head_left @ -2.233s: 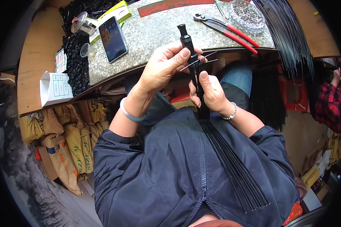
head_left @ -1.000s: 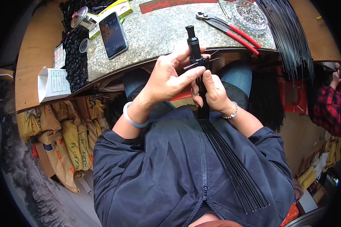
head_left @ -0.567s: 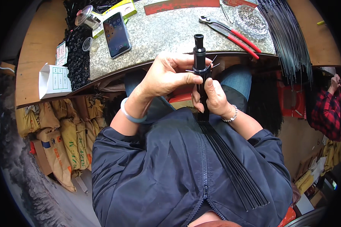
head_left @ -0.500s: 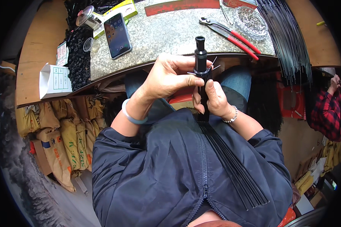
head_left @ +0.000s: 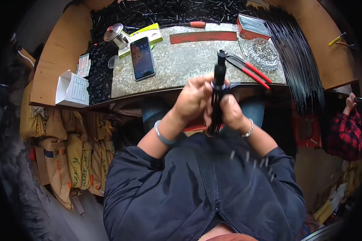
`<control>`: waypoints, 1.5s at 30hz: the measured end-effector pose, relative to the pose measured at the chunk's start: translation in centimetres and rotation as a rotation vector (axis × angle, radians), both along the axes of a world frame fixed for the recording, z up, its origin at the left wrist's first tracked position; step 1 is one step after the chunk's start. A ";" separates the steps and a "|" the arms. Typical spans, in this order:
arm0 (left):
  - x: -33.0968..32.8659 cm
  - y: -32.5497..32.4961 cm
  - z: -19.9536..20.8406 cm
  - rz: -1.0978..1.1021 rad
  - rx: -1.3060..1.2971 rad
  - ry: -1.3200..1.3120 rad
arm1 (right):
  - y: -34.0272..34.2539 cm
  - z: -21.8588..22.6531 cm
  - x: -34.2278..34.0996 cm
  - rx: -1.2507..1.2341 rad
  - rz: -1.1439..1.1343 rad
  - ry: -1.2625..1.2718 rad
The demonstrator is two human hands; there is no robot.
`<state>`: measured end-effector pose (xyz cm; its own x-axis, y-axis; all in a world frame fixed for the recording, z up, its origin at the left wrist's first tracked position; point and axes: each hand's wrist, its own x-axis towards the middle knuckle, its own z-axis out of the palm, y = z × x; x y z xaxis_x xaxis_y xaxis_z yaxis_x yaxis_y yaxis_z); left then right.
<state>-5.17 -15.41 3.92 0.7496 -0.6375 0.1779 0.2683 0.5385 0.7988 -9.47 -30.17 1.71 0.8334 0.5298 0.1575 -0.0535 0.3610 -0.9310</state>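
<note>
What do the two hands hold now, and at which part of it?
Both the left hand and the right hand grip a black rod-like piece around its middle; its top end stands free above them.

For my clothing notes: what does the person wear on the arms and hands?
Both forearms are bare, with dark navy jacket sleeves pushed up near the elbows. The left wrist has a grey-blue band; the right wrist has a silver beaded bracelet. The left hand and right hand wear no gloves.

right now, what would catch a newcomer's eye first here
Both hands, the left hand and right hand, grip a black rod assembly upright at the middle of the view, above a dark jacket. Behind them, a phone and red-handled pliers lie on the speckled stone benchtop, with a fan of thin black rods at the right.
</note>
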 end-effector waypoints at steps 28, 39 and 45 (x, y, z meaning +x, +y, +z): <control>-0.7 -1.4 1.2 0.783 0.385 -0.269 | 5.7 0.3 0.8 0.074 -0.870 -0.107; -0.3 -1.4 0.1 0.728 0.154 -0.165 | 4.8 -0.5 0.7 0.329 -0.741 0.043; -0.3 -1.4 -0.4 0.763 0.152 -0.183 | 4.1 -0.7 1.5 0.374 -0.683 0.132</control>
<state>-5.44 -16.83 3.52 0.9563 0.0120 0.2921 -0.2721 0.4022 0.8742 -7.94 -26.10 0.98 0.9794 -0.1751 0.1008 0.1911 0.6416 -0.7428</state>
